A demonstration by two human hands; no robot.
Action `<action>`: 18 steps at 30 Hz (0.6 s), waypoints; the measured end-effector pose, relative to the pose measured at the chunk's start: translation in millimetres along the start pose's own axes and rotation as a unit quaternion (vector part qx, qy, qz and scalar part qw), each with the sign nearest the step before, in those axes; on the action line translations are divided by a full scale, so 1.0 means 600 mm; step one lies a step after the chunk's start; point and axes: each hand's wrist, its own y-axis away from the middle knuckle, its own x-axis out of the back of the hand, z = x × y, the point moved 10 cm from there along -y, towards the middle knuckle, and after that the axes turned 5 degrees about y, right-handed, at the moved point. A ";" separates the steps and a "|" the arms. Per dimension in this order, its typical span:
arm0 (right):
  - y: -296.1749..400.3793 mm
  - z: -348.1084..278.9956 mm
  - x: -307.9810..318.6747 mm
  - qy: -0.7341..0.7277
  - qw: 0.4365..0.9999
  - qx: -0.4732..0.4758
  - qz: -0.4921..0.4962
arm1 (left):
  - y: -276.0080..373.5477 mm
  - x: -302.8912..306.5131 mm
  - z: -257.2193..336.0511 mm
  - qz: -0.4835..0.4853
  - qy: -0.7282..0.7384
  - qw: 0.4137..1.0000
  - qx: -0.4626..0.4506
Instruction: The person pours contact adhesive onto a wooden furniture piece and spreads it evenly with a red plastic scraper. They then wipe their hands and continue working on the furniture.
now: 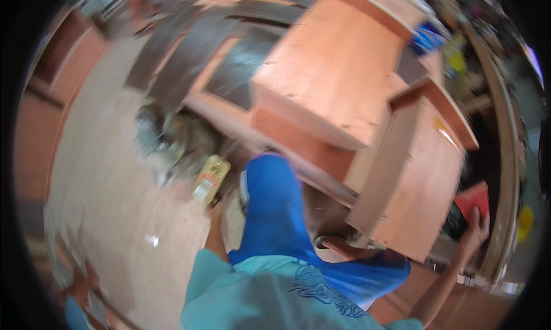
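My left hand (216,206) is at the lower end of a yellowish plastic container (211,180) that bears a label. The container hides most of the fingers, which appear closed on it. On the far right, my right hand (477,227) grips a flat red piece (473,200), possibly folded; blur hides its material. Next to that hand stands a wooden drawer-like box (413,188) with a glossy amber streak (447,134) on its panel. A larger wooden cabinet piece (327,67) lies beyond my blue-clad knee.
Dark panels in a wooden frame (245,63) lie beside the cabinet. A crumpled bundle (172,136) rests on the floor (107,166). A blue packet (426,38) lies at upper right, near a cluttered wooden ledge (501,157). Other people's limbs show at upper left and lower left.
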 end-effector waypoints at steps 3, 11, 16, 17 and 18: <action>-0.004 -0.037 -0.055 -0.007 0.999 0.033 -0.016 | -0.016 -0.021 -0.081 -0.153 0.005 0.982 0.114; 0.045 -0.167 -0.116 0.172 0.944 0.277 -0.054 | 0.207 -0.079 0.484 -0.252 -0.413 0.870 -0.100; 0.081 -0.095 -0.110 0.088 0.963 0.250 0.042 | 0.406 -0.121 0.775 -0.142 -0.012 0.923 -0.357; 0.077 -0.048 -0.111 -0.001 0.987 0.153 0.044 | 0.457 -0.166 0.789 -0.213 -0.003 0.904 -0.370; 0.076 -0.003 -0.110 -0.087 0.994 0.053 0.046 | 0.506 -0.216 0.797 -0.287 0.005 0.879 -0.379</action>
